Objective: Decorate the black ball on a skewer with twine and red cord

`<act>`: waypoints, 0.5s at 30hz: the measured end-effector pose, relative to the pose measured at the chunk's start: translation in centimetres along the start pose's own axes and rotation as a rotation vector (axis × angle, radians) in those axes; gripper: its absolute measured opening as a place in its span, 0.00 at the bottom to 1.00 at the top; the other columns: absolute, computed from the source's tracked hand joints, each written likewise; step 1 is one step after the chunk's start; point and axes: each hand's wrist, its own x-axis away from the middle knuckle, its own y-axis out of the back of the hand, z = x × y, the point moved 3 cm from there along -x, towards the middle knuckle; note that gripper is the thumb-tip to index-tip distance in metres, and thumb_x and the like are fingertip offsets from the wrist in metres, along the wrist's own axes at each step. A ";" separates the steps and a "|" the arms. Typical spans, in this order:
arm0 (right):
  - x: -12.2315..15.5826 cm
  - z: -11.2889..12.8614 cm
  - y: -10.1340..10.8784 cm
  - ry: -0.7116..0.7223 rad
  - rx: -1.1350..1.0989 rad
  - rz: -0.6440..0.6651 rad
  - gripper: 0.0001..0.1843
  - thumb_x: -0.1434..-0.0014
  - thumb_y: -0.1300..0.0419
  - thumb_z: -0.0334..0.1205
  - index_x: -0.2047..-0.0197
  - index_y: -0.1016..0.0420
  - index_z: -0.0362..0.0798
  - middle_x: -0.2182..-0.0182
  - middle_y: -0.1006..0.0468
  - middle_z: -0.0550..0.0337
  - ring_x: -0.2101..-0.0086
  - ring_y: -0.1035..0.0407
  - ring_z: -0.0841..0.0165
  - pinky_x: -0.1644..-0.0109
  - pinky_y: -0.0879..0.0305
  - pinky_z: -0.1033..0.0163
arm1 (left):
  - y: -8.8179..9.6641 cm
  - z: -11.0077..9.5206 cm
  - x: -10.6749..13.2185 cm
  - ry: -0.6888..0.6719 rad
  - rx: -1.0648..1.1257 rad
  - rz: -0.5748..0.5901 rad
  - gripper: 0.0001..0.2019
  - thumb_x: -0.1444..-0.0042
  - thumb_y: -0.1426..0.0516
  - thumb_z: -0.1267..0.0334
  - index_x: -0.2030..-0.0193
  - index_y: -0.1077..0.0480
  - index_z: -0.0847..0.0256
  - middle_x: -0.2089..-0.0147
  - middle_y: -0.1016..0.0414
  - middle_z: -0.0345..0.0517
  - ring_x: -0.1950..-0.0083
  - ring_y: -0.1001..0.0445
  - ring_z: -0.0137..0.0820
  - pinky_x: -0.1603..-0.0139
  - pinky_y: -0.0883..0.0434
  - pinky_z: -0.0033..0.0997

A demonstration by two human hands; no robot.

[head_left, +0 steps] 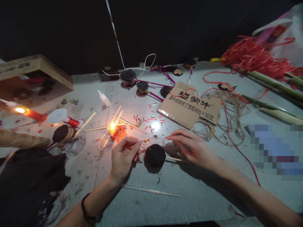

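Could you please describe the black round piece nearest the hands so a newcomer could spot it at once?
On the table, find the left hand and right hand, with a clear stick between them. The black round piece sits just nearer the camera. Unlike similar pieces farther away, it lies between the hands.

I observe a grey, smudged work surface (134, 211). Directly on it lie a black round piece (155, 156), a clear strip (153, 191), pale wooden sticks (129, 123), scattered red bits (152, 119), a white bottle (104, 98), tangled twine (236, 118) and, near left, black cloth (30, 179).
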 end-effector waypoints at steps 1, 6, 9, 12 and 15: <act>0.0 0.0 0.0 -0.004 -0.004 -0.002 0.22 0.27 0.45 0.25 0.39 0.22 0.56 0.49 0.17 0.53 0.52 0.19 0.62 0.49 0.18 0.56 | 0.0 0.0 0.0 -0.006 -0.007 -0.002 0.11 0.38 0.29 0.56 0.62 0.23 0.59 0.71 0.23 0.39 0.78 0.30 0.23 0.79 0.31 0.22; -0.1 0.2 0.1 0.001 -0.010 -0.008 0.20 0.27 0.44 0.26 0.39 0.21 0.55 0.49 0.17 0.53 0.53 0.19 0.63 0.49 0.18 0.57 | 0.0 0.0 0.1 -0.018 -0.029 -0.004 0.10 0.37 0.30 0.56 0.60 0.23 0.58 0.74 0.24 0.37 0.79 0.30 0.23 0.80 0.31 0.22; -0.2 0.2 0.1 0.000 -0.001 -0.001 0.20 0.26 0.44 0.26 0.40 0.22 0.55 0.50 0.17 0.53 0.54 0.20 0.64 0.50 0.18 0.57 | -0.1 -0.1 0.1 -0.020 -0.027 -0.015 0.09 0.38 0.31 0.58 0.60 0.24 0.58 0.74 0.23 0.37 0.80 0.30 0.24 0.81 0.29 0.23; -0.2 0.2 0.0 -0.010 0.002 0.015 0.19 0.25 0.45 0.26 0.39 0.23 0.56 0.50 0.18 0.52 0.53 0.19 0.63 0.51 0.17 0.56 | -0.1 -0.1 0.1 -0.026 -0.031 -0.024 0.08 0.38 0.30 0.59 0.61 0.23 0.57 0.73 0.23 0.37 0.80 0.29 0.24 0.81 0.29 0.23; -0.2 0.2 0.0 -0.021 0.004 0.025 0.20 0.26 0.44 0.26 0.39 0.23 0.56 0.49 0.17 0.53 0.52 0.19 0.63 0.49 0.17 0.55 | -0.1 -0.1 0.0 -0.033 -0.019 -0.010 0.09 0.38 0.30 0.57 0.61 0.24 0.57 0.73 0.23 0.37 0.80 0.29 0.24 0.81 0.29 0.22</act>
